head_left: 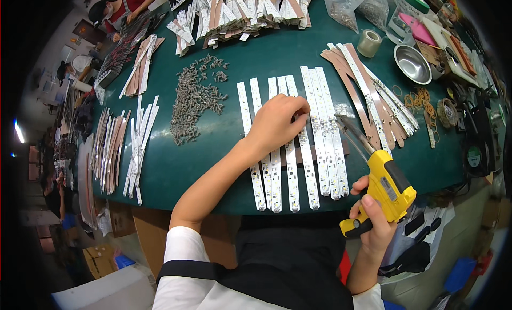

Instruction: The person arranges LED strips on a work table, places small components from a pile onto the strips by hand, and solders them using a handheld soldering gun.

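A row of long white LED circuit strips (321,171) lies side by side at the table's near edge, partly over a dark bar (305,155). Over the middle of this row rests my left hand (278,121), its fingers curled and closed; what they pinch, if anything, is hidden beneath them. My right hand (377,219) is wrapped around the handle of a yellow and black soldering gun (388,184). The gun's metal tip points up and left, close to the rightmost strips of the row.
Left of the row is a heap of small grey parts (194,99). Strip bundles lie at the far side (245,14), left (141,145) and right (368,97). A tape roll (369,43), metal bowl (412,65) and rubber bands (418,101) stand right. Another person (125,9) works far left.
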Demonstrator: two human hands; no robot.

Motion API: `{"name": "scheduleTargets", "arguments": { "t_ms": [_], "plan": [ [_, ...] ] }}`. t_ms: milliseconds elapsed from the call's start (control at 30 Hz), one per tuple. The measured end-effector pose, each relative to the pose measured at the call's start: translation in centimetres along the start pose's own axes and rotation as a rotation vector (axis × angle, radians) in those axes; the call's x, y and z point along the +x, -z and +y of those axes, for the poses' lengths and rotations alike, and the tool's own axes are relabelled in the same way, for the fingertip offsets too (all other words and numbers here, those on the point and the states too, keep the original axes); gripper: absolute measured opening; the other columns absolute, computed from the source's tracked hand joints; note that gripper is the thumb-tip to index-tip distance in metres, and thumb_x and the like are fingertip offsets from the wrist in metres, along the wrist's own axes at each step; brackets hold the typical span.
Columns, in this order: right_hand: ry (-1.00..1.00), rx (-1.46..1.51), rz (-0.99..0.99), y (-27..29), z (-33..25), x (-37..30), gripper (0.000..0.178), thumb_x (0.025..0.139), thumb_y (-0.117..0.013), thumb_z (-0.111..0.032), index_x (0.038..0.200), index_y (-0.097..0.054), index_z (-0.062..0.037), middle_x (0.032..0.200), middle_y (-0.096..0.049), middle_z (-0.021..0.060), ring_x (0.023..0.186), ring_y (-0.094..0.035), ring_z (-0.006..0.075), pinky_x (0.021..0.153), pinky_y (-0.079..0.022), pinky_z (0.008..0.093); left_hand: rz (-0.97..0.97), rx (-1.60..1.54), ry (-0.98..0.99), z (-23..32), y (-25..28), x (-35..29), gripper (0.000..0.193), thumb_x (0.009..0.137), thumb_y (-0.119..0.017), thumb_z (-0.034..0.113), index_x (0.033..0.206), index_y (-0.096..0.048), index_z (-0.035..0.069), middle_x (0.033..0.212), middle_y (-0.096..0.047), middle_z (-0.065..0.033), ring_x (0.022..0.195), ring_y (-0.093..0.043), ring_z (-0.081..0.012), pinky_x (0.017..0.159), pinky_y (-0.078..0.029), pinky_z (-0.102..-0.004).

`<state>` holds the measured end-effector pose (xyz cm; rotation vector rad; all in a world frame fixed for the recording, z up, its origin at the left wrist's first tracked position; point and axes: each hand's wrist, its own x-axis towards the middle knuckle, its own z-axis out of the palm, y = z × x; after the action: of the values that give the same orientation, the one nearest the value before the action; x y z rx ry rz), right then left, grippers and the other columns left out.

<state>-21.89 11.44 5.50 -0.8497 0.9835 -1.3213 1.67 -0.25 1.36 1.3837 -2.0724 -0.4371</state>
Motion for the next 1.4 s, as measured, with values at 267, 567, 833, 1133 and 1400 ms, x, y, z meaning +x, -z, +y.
{"name": "scheduleTargets", "arguments": {
  "t_ms": [267, 567, 833, 1133, 1400],
  "plan": [
    [0.002, 0.012, -0.032, -0.1, 0.5, 0.1, 0.05, 0.081, -0.062, -0.001, 0.128, -0.046, 0.0026, 0.098, -0.06, 0.0179, 0.085, -0.06, 0.0199, 0.053, -0.053, 0.0246, 0.077, 0.123, -0.139, -0.7, -0.8, 0.2, 0.009, 0.077, -0.067, 0.006, 0.085, -0.064, 0.008, 0.081, -0.064, -0.0042, 0.082, -0.057, -0.0235, 0.077, -0.045, -0.0353],
    [-0.011, 0.01, -0.015, -0.2, 0.5, 0.2, 0.05, 0.081, -0.062, -0.002, 0.128, -0.046, 0.0027, 0.098, -0.06, 0.0174, 0.085, -0.06, 0.0193, 0.053, -0.052, 0.0246, 0.101, 0.037, -0.133, -0.9, -1.0, 0.4, 0.006, 0.074, -0.065, 0.008, 0.08, -0.064, 0.008, 0.077, -0.065, -0.0036, 0.079, -0.057, -0.025, 0.074, -0.044, -0.0375],
    [-0.042, 0.008, -0.02, -0.9, 0.5, 0.7, 0.044, 0.081, -0.063, -0.001, 0.124, -0.05, 0.0024, 0.094, -0.062, 0.0139, 0.074, -0.061, 0.0147, 0.053, -0.051, 0.0242, 0.029, 0.058, -0.083, -1.0, -0.7, 0.1, 0.009, 0.074, -0.067, 0.009, 0.083, -0.066, 0.009, 0.081, -0.064, -0.0042, 0.083, -0.055, -0.0247, 0.079, -0.042, -0.0363],
    [-0.103, -0.066, -0.046, -2.0, 0.6, 2.1, 0.035, 0.082, -0.065, -0.002, 0.114, -0.055, 0.0046, 0.083, -0.061, 0.0105, 0.055, -0.056, 0.012, 0.049, -0.046, 0.0228, 0.169, 0.039, -0.044, -1.3, -0.9, -0.6, 0.011, 0.072, -0.069, 0.014, 0.082, -0.067, 0.009, 0.093, -0.056, -0.0062, 0.091, -0.052, -0.025, 0.082, -0.038, -0.0379],
    [-0.197, -0.133, -0.071, -2.3, 0.2, 2.6, 0.029, 0.08, -0.068, -0.004, 0.106, -0.059, 0.0053, 0.081, -0.061, 0.0089, 0.055, -0.056, 0.0114, 0.047, -0.046, 0.0223, 0.157, 0.038, -0.039, -1.7, -1.3, -0.6, 0.01, 0.072, -0.069, 0.014, 0.08, -0.067, 0.009, 0.094, -0.056, -0.0058, 0.092, -0.051, -0.0244, 0.083, -0.038, -0.0375]
  ]
}}
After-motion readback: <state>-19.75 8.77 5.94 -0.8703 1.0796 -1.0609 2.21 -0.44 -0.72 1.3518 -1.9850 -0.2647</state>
